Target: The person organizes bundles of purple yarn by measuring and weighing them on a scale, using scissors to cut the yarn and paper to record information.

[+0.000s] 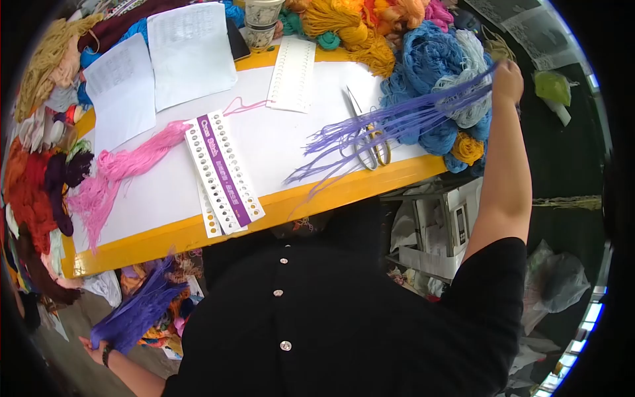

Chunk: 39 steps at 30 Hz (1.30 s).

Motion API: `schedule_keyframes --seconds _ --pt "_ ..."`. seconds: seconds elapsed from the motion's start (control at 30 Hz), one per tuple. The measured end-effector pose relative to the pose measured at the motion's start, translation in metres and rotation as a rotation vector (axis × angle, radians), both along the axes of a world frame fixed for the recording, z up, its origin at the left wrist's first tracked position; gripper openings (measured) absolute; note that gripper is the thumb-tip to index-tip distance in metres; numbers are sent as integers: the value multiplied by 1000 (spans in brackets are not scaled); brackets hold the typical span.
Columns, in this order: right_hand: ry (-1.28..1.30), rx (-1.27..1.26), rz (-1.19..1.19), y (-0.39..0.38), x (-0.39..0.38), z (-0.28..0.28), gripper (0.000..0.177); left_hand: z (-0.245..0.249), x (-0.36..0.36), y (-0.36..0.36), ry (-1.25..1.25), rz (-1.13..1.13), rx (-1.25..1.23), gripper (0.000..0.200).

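Note:
My right hand (508, 83) is closed on one end of a bundle of violet embroidery threads (410, 112), stretched out to the right. Their loose ends trail leftward across the table, over a pair of scissors (367, 142). Down at the lower left, beside the table, my left hand (98, 349) grips a thicker hank of dark violet thread (142, 304). On the table lies a bunch of pink thread (135, 159), partly under punched cards with a purple "Cross Stitch" band (225, 171). A pink strand runs from there to another white punched card (291, 74).
Blue skeins (430, 56) and a yellow one (467, 148) are heaped at the table's right end. Paper sheets (192, 56), a phone (237, 40) and a cup (262, 13) lie at the back. Red and dark yarn (33, 192) crowds the left edge. A white device (456, 218) stands below.

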State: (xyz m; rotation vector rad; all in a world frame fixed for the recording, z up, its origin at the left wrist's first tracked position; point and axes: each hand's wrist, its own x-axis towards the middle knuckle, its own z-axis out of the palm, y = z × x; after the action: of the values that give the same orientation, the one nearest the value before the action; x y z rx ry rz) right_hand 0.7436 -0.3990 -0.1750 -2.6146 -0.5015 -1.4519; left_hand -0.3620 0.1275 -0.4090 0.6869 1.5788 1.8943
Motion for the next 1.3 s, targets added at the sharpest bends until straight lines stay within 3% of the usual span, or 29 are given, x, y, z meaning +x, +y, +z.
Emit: schedule_keyframes --seconds 0.03,0.07,0.1,0.13,0.17,0.23,0.27,0.3,0.37,0.4,0.43,0.53,0.6,0.63,0.67,0.77,0.9,0.97,1.0,1.07,1.1,1.17,1.2,1.23,1.3 --pt "250 187 189 18 -17 5 37 -5 6 -2 -158 -146 72 39" --pt "609 314 369 40 -46 5 31 -13 7 -7 -781 -562 190 53" --pt "771 605 619 70 -67 -13 22 4 70 -30 -1035 -838 158 60" --pt "952 677 722 106 -124 -19 21 32 153 -59 -1252 -1106 52 68" --pt "1137 754 797 142 -180 -24 20 40 207 -79 -1248 -1241 -12 68" --pt "1635 512 894 178 -244 -60 19 56 316 -118 -1201 -1526 -130 69" --pt "1874 340 981 196 -280 -75 18 42 350 -130 -1225 -1655 -53 59" --pt "1975 345 879 211 -330 -69 18 31 369 -136 -1137 -1670 -129 56" --pt "1998 33 1334 231 -369 -103 19 44 431 -146 -1001 -1810 -193 46" --pt "2182 55 1299 237 -387 -102 17 56 456 -148 -848 -1869 -207 45" --pt "2203 -18 1270 239 -395 -92 17 68 480 -151 -693 -1927 -217 44" --pt "2062 -105 1360 241 -406 -84 17 93 523 -159 -323 -1950 -229 46" --pt "1948 -276 1338 239 -405 -75 17 103 543 -170 -312 -1932 -251 46" --pt "1743 -274 1420 236 -405 -75 13 102 544 -168 -335 -2012 -282 44" --pt "1743 -279 1416 235 -406 -76 13 104 545 -170 -361 -2042 -376 41" --pt "1227 -303 1396 232 -406 -78 12 97 547 -169 -394 -2082 -497 35" --pt "1201 -193 1395 230 -402 -69 13 103 547 -159 -572 -2094 -707 26" --pt "1447 -11 1377 233 -403 -68 17 103 546 -157 -651 -2113 -748 22" --pt "1449 -12 1381 234 -401 -73 17 104 546 -159 -496 -2044 -660 19" --pt "1091 -191 1466 233 -397 -89 17 115 546 -167 -198 -1904 -436 15" --pt "1095 -187 1466 235 -397 -87 17 113 544 -169 -194 -1904 -441 15" --pt "1225 -225 1450 240 -397 -79 11 110 542 -171 556 -1654 300 17" --pt "1225 -219 1451 241 -398 -81 11 120 542 -167 669 -1661 386 17" --pt "1607 34 1543 242 -399 -83 7 116 539 -164 675 -1662 388 17" --pt "2351 643 1591 243 -400 -86 16 103 529 -163 672 -1760 212 13"
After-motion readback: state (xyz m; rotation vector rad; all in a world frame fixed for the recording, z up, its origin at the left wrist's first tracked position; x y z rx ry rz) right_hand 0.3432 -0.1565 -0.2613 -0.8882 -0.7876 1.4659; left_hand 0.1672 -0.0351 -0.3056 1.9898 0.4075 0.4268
